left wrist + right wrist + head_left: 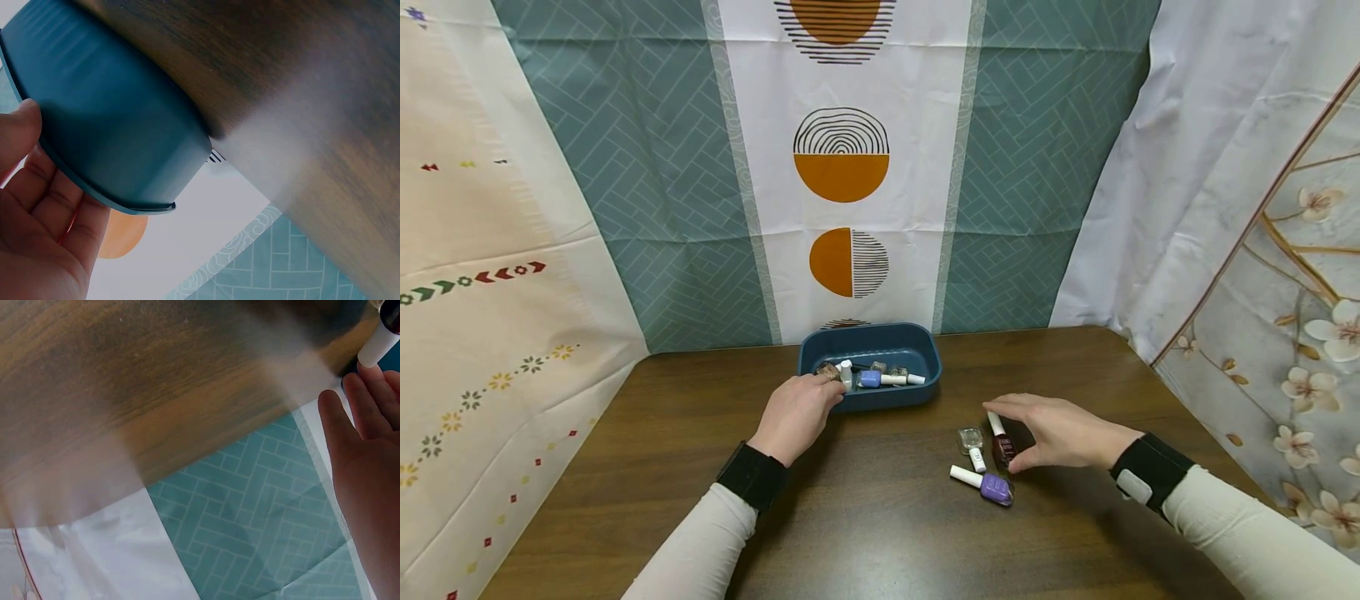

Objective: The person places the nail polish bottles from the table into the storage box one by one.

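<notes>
My left hand (pixel 797 417) is at the front left corner of a blue plastic bin (pixel 887 398). In the left wrist view, its thumb lies against the bin's outer wall (pixel 119 119) and its fingers bend over the rim. Several nail polish bottles lie in the bin, among them a blue one (pixel 870 379) with a white cap. On the table, my right hand (pixel 1060 429) spans a dark red nail polish bottle (pixel 1003 450), thumb and fingers spread apart. Its fingertips are close to the white cap (pixel 378 347); whether they touch is unclear.
Beside the dark red bottle lie a clear glitter nail polish bottle (pixel 971 439) and a purple one (pixel 996 489), both with white caps. The brown wooden table (pixel 865 517) ends at patterned cloth (pixel 1015 250) hanging behind and at both sides.
</notes>
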`<act>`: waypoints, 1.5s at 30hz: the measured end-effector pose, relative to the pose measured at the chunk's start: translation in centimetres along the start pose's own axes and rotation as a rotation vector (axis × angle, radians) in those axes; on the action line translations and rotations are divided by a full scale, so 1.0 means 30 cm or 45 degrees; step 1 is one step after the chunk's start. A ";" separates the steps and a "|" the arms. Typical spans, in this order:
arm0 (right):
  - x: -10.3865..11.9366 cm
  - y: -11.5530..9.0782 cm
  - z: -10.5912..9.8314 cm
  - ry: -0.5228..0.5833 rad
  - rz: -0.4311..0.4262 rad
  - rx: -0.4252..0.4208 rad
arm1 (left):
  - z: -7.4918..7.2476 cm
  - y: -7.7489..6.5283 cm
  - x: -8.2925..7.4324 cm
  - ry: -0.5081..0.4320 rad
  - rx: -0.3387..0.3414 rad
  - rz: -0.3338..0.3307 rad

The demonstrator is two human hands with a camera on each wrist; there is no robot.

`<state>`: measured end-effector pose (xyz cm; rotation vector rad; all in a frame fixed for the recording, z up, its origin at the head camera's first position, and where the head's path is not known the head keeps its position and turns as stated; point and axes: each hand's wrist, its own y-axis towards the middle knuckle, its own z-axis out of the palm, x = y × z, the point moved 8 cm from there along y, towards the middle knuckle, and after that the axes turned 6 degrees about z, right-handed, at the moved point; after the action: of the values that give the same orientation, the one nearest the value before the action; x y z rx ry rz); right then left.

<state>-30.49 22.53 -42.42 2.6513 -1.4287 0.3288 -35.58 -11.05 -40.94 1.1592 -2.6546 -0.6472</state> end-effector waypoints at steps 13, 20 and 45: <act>0.014 0.036 -0.042 -0.051 -0.049 -0.076 | 0.006 0.002 0.007 0.007 0.020 -0.009; 0.023 0.065 -0.073 -0.084 -0.056 -0.113 | 0.006 0.000 0.009 0.012 0.020 -0.010; 0.067 0.212 -0.162 -0.117 -0.061 -0.163 | -0.002 -0.002 -0.003 0.045 -0.052 0.041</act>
<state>-35.39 18.37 -37.23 2.6228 -1.3591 0.1076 -35.47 -11.04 -40.91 1.1050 -2.6127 -0.6658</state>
